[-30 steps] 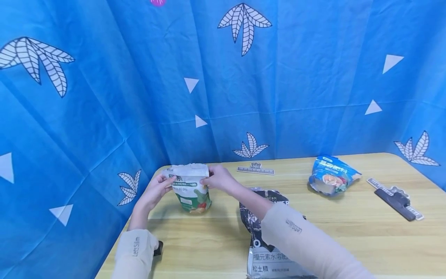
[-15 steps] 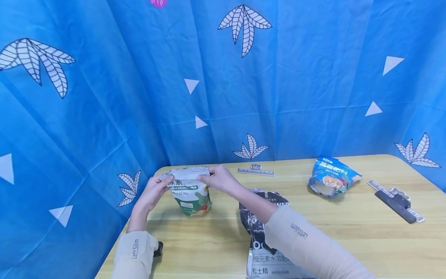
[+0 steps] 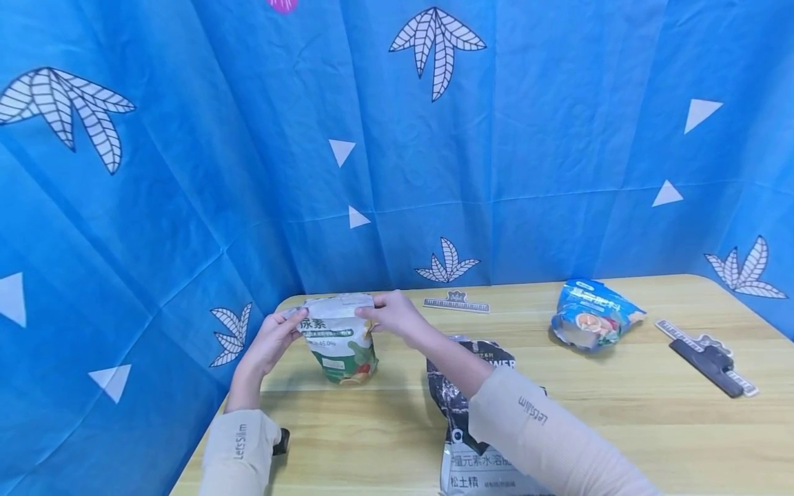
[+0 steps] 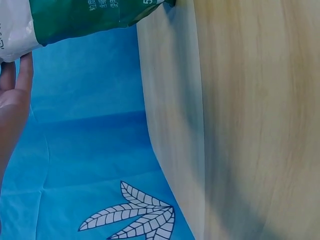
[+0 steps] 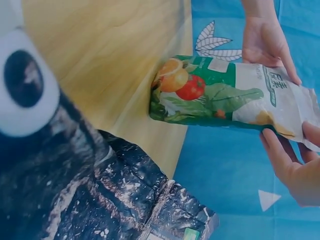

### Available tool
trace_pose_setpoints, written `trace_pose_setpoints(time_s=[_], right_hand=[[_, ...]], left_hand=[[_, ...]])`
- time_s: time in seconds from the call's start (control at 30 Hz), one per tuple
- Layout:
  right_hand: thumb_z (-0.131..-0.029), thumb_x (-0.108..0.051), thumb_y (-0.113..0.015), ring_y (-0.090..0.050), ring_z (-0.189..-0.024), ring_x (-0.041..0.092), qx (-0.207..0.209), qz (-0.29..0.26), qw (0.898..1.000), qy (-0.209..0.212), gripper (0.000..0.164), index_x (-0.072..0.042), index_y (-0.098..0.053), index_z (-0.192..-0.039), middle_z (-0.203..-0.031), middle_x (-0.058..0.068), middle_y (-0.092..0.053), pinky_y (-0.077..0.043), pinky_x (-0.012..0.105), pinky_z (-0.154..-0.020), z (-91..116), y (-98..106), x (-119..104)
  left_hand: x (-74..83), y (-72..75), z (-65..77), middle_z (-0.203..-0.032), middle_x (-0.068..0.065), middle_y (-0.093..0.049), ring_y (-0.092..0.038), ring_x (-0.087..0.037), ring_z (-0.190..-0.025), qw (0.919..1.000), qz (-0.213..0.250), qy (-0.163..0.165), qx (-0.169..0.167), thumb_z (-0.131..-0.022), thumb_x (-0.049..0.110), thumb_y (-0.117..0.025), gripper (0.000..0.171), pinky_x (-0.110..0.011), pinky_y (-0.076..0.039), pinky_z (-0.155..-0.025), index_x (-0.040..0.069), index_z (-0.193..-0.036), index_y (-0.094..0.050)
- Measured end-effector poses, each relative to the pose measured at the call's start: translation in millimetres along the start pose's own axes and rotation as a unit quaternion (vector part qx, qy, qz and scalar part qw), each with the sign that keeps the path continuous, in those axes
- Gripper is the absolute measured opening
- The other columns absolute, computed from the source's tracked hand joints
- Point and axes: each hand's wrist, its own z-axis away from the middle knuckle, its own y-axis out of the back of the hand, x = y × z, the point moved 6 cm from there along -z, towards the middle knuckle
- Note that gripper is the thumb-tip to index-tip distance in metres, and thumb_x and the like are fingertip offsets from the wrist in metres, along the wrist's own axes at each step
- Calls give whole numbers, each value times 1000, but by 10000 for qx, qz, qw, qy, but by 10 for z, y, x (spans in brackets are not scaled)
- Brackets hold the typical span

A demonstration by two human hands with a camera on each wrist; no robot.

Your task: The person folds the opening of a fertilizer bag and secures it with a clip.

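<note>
A white and green bag (image 3: 338, 344), printed with vegetables and fruit, stands upright on the table at the far left. My left hand (image 3: 273, 342) pinches its top left corner, thumb on the front. At the top right edge, my right hand (image 3: 400, 318) pinches it with the thumb in front and fingers behind. In the right wrist view the bag (image 5: 215, 95) has the left hand (image 5: 265, 42) and the right hand (image 5: 295, 170) on opposite sides of its white top. The left wrist view shows only part of the bag (image 4: 80, 20) and of the left hand (image 4: 15, 100).
A black and silver bag (image 3: 477, 475) lies under my right forearm, partly hidden. Right of it sits a blue bag (image 3: 589, 317). One bag clip (image 3: 455, 302) with a piano-key pattern lies at the back edge, another clip (image 3: 707, 358) at the right. A blue curtain (image 3: 527, 138) hangs behind.
Both thumbs have shifted slightly upward toward the bag's top edge, uncovering more of its large lettering. The bag stays in the same place, and the other things have not moved.
</note>
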Motion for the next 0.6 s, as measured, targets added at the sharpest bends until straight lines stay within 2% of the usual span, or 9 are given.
trace_pose_setpoints(time_s=[0.17, 0.37, 0.6], right_hand=[[-88, -10, -63, -56, -103, 28, -58, -155, 9998, -140, 22, 5, -66, -103, -106, 13, -63, -52, 34, -75, -11, 14, -5], [-88, -12, -63, -54, -106, 29, -37, -212, 9994, -288, 22, 4, -66, -102, -108, 12, -61, -49, 38, -80, -29, 11, 18], [-88, -13, -63, -54, -108, 30, 23, -269, 9985, -481, 23, 4, -66, -103, -106, 11, -62, -48, 38, -82, -24, 6, 46]], left_hand=[[16, 2, -23, -91, 2, -67, -60, -9, -87, 9999, -128, -5, 11, -99, 15, -43, 30, -24, -47, -80, 19, -89, -71], [20, 13, -30, -89, 3, -67, -60, -8, -86, 9997, -165, 68, 191, -98, 18, -46, 28, -23, -46, -81, 20, -88, -71], [-13, 15, -32, -88, 3, -67, -60, -8, -85, 9993, -211, 204, 249, -98, 21, -47, 26, -23, -46, -81, 21, -87, -71]])
